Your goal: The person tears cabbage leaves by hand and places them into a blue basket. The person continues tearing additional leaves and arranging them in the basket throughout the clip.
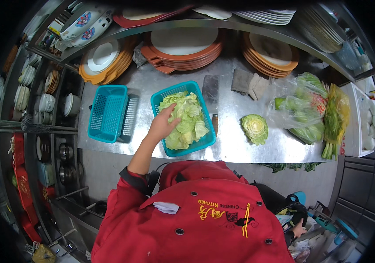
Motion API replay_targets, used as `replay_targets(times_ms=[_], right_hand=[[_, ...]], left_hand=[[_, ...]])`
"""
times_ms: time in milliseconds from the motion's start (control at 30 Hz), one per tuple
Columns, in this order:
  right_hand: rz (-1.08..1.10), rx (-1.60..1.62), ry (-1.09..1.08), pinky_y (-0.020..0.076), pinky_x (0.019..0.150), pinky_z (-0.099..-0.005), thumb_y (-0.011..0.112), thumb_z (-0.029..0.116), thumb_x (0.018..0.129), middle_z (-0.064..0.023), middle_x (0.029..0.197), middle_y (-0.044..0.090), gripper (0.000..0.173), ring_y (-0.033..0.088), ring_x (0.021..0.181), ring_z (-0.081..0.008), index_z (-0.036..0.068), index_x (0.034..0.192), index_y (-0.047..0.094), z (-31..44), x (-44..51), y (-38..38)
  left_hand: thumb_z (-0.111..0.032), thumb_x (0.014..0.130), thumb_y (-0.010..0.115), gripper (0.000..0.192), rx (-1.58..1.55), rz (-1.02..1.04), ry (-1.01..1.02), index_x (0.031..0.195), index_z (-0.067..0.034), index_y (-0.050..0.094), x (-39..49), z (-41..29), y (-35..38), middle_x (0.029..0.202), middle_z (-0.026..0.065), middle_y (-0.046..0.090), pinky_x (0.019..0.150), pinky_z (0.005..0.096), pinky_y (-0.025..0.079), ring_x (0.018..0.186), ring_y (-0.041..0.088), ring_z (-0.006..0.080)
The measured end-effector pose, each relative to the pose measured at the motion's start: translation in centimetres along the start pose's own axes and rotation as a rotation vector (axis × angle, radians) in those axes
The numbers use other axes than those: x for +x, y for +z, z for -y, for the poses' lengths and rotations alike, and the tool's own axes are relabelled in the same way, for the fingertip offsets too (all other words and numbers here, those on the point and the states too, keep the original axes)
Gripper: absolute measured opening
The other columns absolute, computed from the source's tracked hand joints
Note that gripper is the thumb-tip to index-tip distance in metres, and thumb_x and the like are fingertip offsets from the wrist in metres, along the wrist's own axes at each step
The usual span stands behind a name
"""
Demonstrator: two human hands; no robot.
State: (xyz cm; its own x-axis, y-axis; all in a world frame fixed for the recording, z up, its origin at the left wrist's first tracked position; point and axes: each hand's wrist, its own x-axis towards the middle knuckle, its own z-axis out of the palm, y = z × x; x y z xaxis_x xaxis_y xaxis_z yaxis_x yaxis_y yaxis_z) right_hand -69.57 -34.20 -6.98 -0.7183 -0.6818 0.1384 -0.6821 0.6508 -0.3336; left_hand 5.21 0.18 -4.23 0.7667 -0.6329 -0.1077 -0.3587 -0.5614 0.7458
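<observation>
My left hand lies over torn lettuce leaves, fingers apart and touching the top ones. The leaves fill a turquoise plastic basket on the steel worktable. Just right of that basket is a cleaver, its wooden handle towards me and partly hidden by the rim. A cut half head of lettuce sits farther right. Low at the right, my right hand is reached down beside a black bin; its fingers are too small to make out whether they hold anything.
A second turquoise basket stands at left. Behind are stacked orange-rimmed plates under a steel shelf. Folded cloths, bagged green vegetables and a white foam box occupy the right. Crockery shelves line the left.
</observation>
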Motion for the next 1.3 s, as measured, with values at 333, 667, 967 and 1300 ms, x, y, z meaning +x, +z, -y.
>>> replay_targets(times_ms=[333, 667, 967, 1300], right_hand=[[0.561, 0.365, -1.004, 0.0431, 0.095, -0.0375, 0.068, 0.03, 0.083, -0.0248, 0.121, 0.058, 0.058, 0.057, 0.111, -0.0347, -0.002, 0.129, 0.05, 18.5, -20.3, 8.2], [1.173, 0.547, -0.658, 0.0499, 0.081, -0.036, 0.078, 0.022, 0.073, -0.0192, 0.104, 0.064, 0.054, 0.064, 0.093, -0.0297, -0.004, 0.113, 0.053, 31.3, -35.5, 15.2], [1.636, 0.76, -0.479, 0.0541, 0.069, -0.0308, 0.075, 0.012, 0.077, -0.0118, 0.101, 0.064, 0.045, 0.064, 0.085, -0.0197, -0.002, 0.114, 0.053, 33.4, -39.4, 8.3], [1.892, 0.802, -0.851, 0.049, 0.086, -0.0296, 0.073, 0.006, 0.078, -0.0131, 0.117, 0.058, 0.064, 0.058, 0.103, -0.018, 0.0, 0.133, 0.04, 33.3, -47.7, -2.7]], left_hand=[[-0.049, 0.076, 0.07, 0.086, 0.774, 0.246, -0.004, 0.148, -0.029, 0.027, -1.5, 0.6, 8.5, 0.153, 0.0188, 0.014, 0.105, 0.0632, 0.024, 0.137, 0.001, 0.0557], [-0.016, 0.087, 0.06, 0.05, 0.049, -0.173, 0.048, 0.134, -0.006, 0.047, -3.6, 1.8, 2.7, 0.131, 0.0216, 0.052, 0.102, 0.0369, 0.041, 0.121, 0.051, 0.035], [-0.026, 0.084, 0.065, 0.05, 0.178, 0.127, 0.057, 0.125, 0.001, 0.052, -5.8, -3.7, 4.3, 0.116, 0.0223, 0.061, 0.088, 0.0418, 0.048, 0.104, 0.059, 0.0376], [-0.003, 0.087, 0.061, 0.053, -0.656, 0.001, 0.134, 0.137, -0.003, 0.043, -3.7, -10.6, 3.0, 0.129, 0.0107, 0.05, 0.095, 0.0319, 0.047, 0.114, 0.053, 0.0201]])
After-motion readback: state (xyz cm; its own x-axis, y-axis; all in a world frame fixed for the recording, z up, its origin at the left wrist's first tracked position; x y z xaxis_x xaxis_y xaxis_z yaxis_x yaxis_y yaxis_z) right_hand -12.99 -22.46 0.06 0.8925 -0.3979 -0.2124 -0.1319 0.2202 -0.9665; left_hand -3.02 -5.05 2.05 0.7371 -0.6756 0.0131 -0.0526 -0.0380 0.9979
